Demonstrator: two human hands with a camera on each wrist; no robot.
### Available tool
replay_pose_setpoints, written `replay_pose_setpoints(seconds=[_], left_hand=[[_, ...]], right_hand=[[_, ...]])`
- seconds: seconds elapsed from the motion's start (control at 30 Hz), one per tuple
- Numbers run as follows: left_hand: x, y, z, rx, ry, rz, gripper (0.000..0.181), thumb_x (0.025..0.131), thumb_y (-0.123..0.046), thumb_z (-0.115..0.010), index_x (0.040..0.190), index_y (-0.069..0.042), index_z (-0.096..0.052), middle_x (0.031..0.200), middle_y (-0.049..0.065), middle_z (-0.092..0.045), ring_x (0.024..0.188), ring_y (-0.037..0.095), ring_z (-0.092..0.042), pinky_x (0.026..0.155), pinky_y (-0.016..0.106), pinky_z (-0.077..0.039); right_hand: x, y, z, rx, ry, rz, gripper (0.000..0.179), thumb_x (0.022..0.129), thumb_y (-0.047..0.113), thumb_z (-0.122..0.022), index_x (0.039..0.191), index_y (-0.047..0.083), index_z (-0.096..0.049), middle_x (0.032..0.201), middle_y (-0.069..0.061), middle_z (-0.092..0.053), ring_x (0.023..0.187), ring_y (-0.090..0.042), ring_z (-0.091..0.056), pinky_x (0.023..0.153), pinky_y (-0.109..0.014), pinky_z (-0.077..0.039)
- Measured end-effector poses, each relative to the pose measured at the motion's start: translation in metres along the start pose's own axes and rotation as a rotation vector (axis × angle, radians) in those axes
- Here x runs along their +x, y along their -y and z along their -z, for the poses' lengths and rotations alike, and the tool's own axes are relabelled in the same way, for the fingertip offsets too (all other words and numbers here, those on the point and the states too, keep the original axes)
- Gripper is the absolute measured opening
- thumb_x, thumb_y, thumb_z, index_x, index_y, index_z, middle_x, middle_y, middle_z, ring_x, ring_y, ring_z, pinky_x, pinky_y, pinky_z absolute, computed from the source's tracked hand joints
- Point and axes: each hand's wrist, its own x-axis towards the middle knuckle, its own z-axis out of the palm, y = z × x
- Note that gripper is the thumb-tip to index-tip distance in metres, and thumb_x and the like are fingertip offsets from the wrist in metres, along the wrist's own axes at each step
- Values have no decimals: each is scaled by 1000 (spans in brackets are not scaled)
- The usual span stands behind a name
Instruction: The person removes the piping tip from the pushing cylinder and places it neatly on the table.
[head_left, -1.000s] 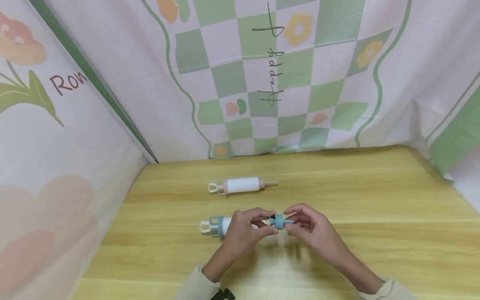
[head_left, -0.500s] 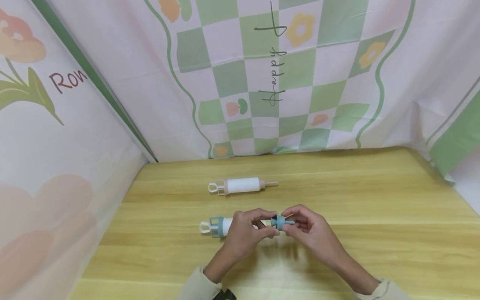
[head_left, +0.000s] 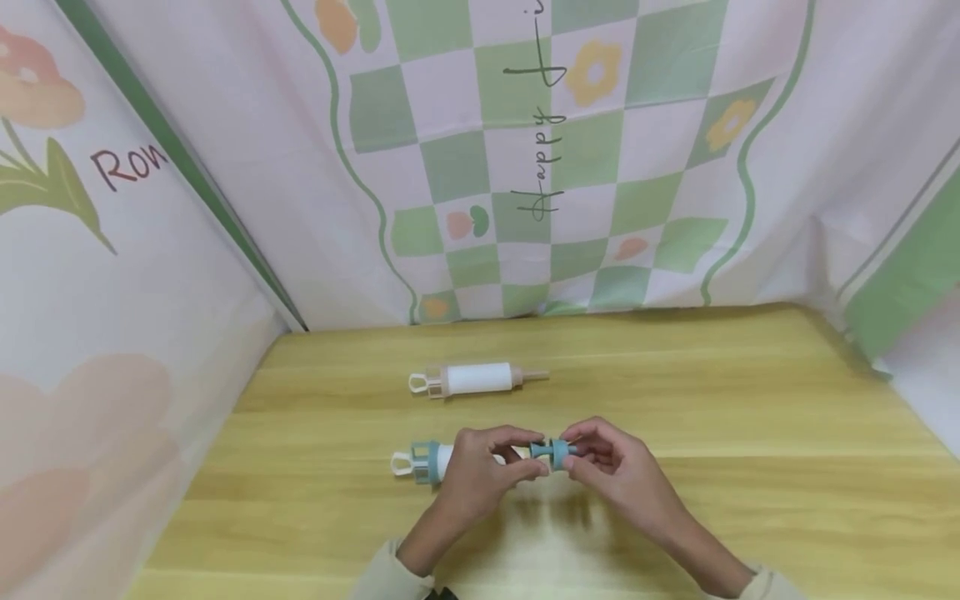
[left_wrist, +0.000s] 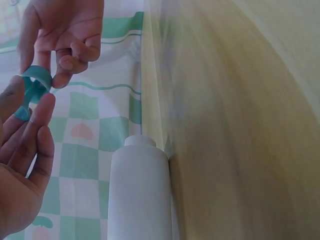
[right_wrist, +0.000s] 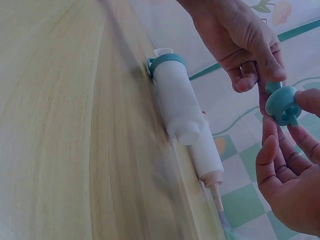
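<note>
Above the table, my left hand (head_left: 480, 467) pinches the flared end of a teal nozzle piece (head_left: 540, 450) between thumb and fingers. My right hand (head_left: 626, 471) pinches the teal ring cap (head_left: 558, 454) that sits round the nozzle's stem. In the right wrist view the rounded ring cap (right_wrist: 281, 101) shows between both hands' fingertips. Behind the left hand lies a white bottle (right_wrist: 177, 92) with a teal collar (head_left: 426, 462) and a white loop at its far end. Its bare neck (left_wrist: 140, 140) faces right, and the left hand partly hides it in the head view.
Farther back, a second white bottle (head_left: 480, 378) with beige collars and a thin beige spout lies parallel to the first. The wooden table (head_left: 712, 375) ends at a hanging checkered cloth (head_left: 517, 167); another cloth (head_left: 135, 333) hangs on the left.
My right fingers have come in from the stem onto the ring cap. The nozzle's flared end now stands farther out to the left of the ring. The bottles lie unmoved.
</note>
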Motion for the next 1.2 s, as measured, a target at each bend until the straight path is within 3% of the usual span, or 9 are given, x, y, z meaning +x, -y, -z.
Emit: replay_pose_setpoints(seconds=[0.13, 0.3, 0.43, 0.6, 0.83, 0.97, 1.2], left_hand=[[-1, 4, 1, 23, -18, -45, 26, 77, -9, -84, 100, -3, -77, 84, 7, -75, 63, 5, -64, 50, 21, -50], [2, 6, 0, 31, -33, -126, 26, 76, -11, -85, 100, -3, -78, 89, 6, -74, 75, 9, -66, 66, 28, -57], [2, 7, -1, 44, -50, -140, 29, 75, -10, -86, 101, -3, -76, 85, 3, -71, 76, 10, -65, 70, 31, -58], [2, 6, -1, 41, -51, -104, 32, 72, -3, -87, 101, -3, -74, 84, 3, -72, 74, 7, -65, 70, 31, -58], [3, 5, -3, 62, -25, -19, 26, 73, -11, -88, 93, -5, -73, 86, 2, -74, 76, 5, -67, 72, 33, -58], [4, 4, -5, 104, 10, 38, 25, 73, -8, -89, 91, -7, -73, 84, 1, -74, 74, 2, -67, 70, 26, -57], [8, 2, -14, 91, 80, 121, 21, 72, -4, -88, 85, -4, -72, 79, -1, -72, 68, 1, -64, 64, 19, -55]], right_hand=[[-1, -2, 1, 3, -15, 10, 21, 95, 4, -67, 114, -3, -60, 97, -14, -67, 83, -26, -67, 72, -35, -59], [-3, -5, 5, 3, -20, 27, 21, 95, 1, -66, 115, -3, -59, 98, -15, -66, 83, -26, -67, 72, -34, -59], [-5, -5, 9, -10, -30, 35, 22, 95, 1, -66, 115, -2, -59, 99, -15, -65, 84, -25, -66, 72, -34, -59], [-6, -5, 14, -30, -43, 50, 21, 95, 0, -65, 116, -1, -59, 99, -14, -66, 82, -24, -66, 71, -34, -58], [-11, -7, 27, -89, -60, 41, 22, 95, 1, -65, 117, 2, -60, 100, -12, -66, 81, -27, -65, 70, -33, -57], [-14, -9, 36, -123, -64, 41, 22, 96, 1, -64, 117, 2, -60, 101, -13, -65, 81, -27, -66, 71, -31, -57], [-20, -13, 47, -157, -83, 28, 23, 96, 1, -65, 119, 3, -60, 103, -13, -65, 83, -26, -66, 73, -29, -57]])
